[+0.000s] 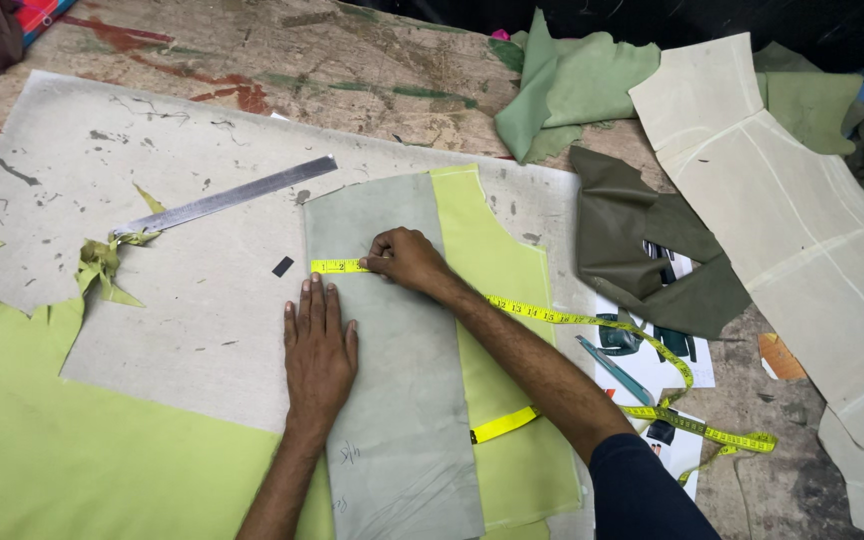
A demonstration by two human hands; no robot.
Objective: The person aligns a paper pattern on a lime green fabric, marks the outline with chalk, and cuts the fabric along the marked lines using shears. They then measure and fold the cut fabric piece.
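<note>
— What's lying at the far left?

— I see lime-green fabric scraps (102, 265) beside a steel ruler (227, 195) on the grey cutting board (152, 330) — set aside, I'd say, since neither hand is near them.

— And the hands?

— My left hand (319, 350) lies flat, fingers together and extended, palm down on the left edge of the grey pattern piece (402, 400). I judge that it pins the piece so it can't slide over the lime-green fabric (497, 260) underneath. My right hand (404, 258) is curled, fingertips pressing the yellow tape measure (337, 266) against the piece near its upper part; the tape's end reaches the left edge, so it lies across the width.

— Where does the tape go?

— It passes under the forearm, trails right over some printed sheets (652, 350) and loops slack. Further right lie olive fabric pieces (642, 250) and pale pattern pieces (782, 220), well apart from the hands.
</note>
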